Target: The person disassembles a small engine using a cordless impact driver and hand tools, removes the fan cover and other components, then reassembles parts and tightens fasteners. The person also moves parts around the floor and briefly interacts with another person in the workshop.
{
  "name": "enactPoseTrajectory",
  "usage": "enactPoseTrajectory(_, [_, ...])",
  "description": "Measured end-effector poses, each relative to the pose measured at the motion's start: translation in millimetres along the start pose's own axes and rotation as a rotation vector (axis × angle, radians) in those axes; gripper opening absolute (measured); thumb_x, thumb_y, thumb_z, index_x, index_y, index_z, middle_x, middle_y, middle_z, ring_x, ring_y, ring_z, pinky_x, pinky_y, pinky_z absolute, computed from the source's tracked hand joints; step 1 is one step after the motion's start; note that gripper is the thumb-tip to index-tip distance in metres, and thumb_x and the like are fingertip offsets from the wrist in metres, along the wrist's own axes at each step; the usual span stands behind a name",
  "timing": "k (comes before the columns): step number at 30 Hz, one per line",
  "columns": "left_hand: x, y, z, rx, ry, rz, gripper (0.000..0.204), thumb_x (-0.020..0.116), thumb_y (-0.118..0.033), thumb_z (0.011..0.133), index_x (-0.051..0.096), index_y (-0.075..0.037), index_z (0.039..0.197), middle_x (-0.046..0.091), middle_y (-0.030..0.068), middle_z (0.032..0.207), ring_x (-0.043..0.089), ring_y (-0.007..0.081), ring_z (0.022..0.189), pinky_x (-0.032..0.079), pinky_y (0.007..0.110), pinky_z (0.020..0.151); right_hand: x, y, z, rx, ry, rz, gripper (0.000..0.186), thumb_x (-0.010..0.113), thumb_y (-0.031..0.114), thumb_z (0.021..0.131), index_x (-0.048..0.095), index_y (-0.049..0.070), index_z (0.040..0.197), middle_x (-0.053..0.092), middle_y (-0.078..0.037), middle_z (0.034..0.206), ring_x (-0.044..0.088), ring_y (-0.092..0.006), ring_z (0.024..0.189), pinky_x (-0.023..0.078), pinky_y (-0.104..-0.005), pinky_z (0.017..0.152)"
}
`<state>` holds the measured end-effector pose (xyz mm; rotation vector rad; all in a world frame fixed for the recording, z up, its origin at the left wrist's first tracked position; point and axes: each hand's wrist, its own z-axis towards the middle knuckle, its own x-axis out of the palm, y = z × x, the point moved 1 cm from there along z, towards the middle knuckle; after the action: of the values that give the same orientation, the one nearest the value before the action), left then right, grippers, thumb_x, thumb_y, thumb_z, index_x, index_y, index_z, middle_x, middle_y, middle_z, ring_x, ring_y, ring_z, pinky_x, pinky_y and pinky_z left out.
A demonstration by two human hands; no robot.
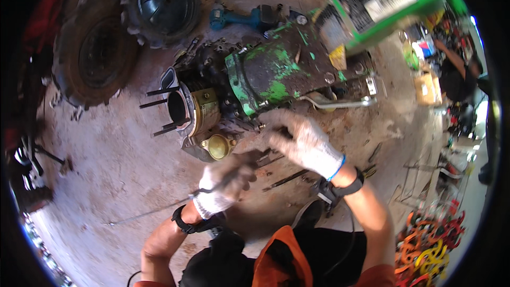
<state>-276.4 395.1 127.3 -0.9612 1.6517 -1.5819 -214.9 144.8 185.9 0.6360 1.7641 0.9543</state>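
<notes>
My left hand [226,180], in a white work glove with dirty fingers, is closed around a long thin metal rod [151,214]. The rod runs out to the lower left over the floor. A darker piece shows past the fingers, too smeared to name. My right hand [308,143], gloved too, reaches to the lower edge of a green, paint-worn engine casing [271,74]. Its fingers are bent and blurred, and whatever lies between them does not show. Left of the casing sits an engine cylinder [207,109] with dark studs and a round bore, above a brass-coloured round cap [218,146].
A cordless drill [239,18] lies behind the casing. Two knobbly tyres [95,56] stand at the back left. A green panel [372,5] looms at upper right. Thin tools [287,179] lie near my shoes. Far right are a person [459,69] and orange and yellow curved parts [430,250].
</notes>
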Motion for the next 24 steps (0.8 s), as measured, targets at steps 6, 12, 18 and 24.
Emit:
enactPoseTrajectory(6, [-3.3,-13.4,10.5,-0.013,-0.418,-0.207,0.036,0.053,-0.017,0.117,0.059,0.007,0.143,0.077,0.0183,0.110,0.075,0.0219,0.084,0.064,0.034,0.074,23.2,-24.6,-6.2,0.134,0.009,-0.128,0.042,0.076,0.026,0.099,0.069,0.008,0.138,0.076,-0.022,0.124,0.074,-0.0419,0.116,0.059,-0.0473,0.097])
enactPoseTrajectory(12, [-12.0,-21.2,37.5,0.375,-0.293,0.613,0.029,0.072,0.006,0.091,0.078,0.002,0.119,0.077,0.0200,0.113,0.076,0.0355,0.099,0.062,0.041,0.086,36.7,-36.8,-7.6,0.139,-0.068,-0.059,0.049,0.077,0.027,0.099,0.065,0.009,0.143,0.075,-0.025,0.126,0.073,-0.0452,0.117,0.060,-0.0489,0.096])
enactPoseTrajectory(18, [-19.3,-31.6,61.9,0.400,-0.100,0.737,0.031,0.071,0.005,0.090,0.078,0.000,0.121,0.077,0.0188,0.113,0.076,0.0351,0.103,0.062,0.042,0.088,37.8,-42.1,-5.7,0.106,-0.081,-0.124,0.050,0.077,0.027,0.099,0.064,0.011,0.145,0.075,-0.023,0.128,0.072,-0.0449,0.117,0.061,-0.0505,0.096])
enactPoseTrajectory(24, [-27.8,-36.0,73.3,0.367,-0.016,0.786,0.027,0.069,0.003,0.092,0.078,0.001,0.117,0.078,0.0196,0.110,0.078,0.0335,0.097,0.065,0.041,0.079,41.0,-44.4,-1.2,0.042,-0.045,-0.211,0.051,0.077,0.027,0.099,0.064,0.014,0.146,0.077,-0.021,0.122,0.075,-0.0444,0.104,0.063,-0.0518,0.089])
